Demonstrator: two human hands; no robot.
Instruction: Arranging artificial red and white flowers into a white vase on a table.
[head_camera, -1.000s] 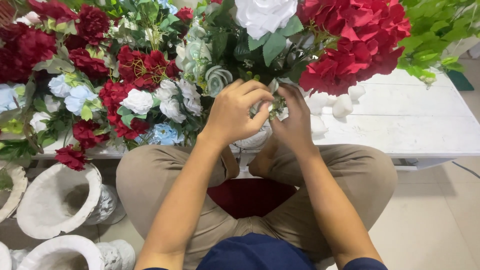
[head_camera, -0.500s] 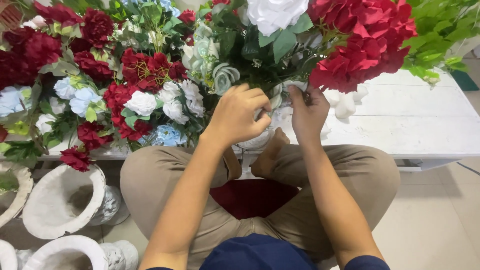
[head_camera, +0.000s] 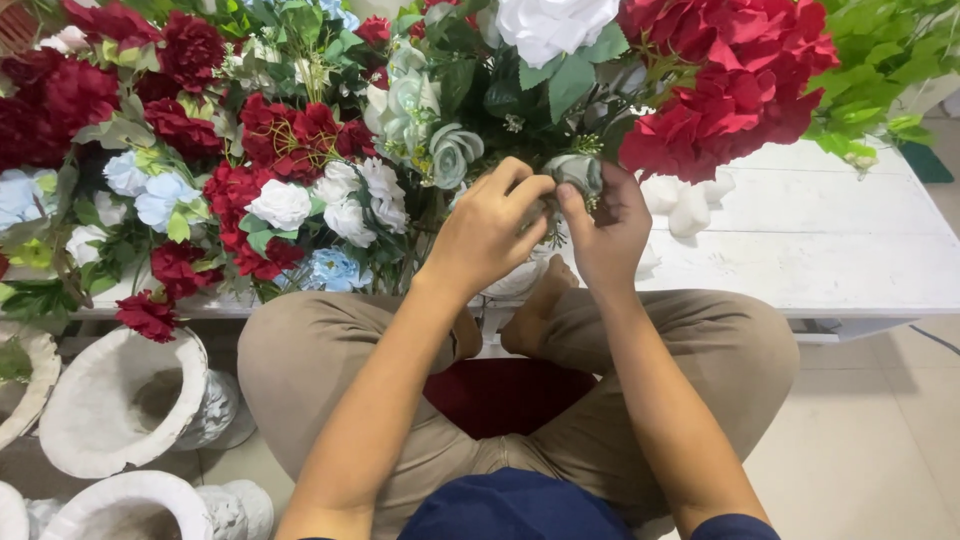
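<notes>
Both hands are pinching a pale grey-green rose (head_camera: 578, 172) low in the bouquet, above the crossed legs. The left hand (head_camera: 490, 232) and right hand (head_camera: 610, 232) are closing fingertips on its base. Red blooms (head_camera: 735, 85) and a white rose (head_camera: 552, 25) are overhanging it. White urns (head_camera: 110, 405) are lying at left.

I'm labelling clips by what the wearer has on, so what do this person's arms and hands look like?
Both arms are bare from the upper arm down. Only the hems of short dark blue sleeves show at the bottom edge. The left hand and right hand are bare: no gloves, and no rings, watch or bands that can be seen on the fingers or wrists. The nails look short and unpainted.
</notes>
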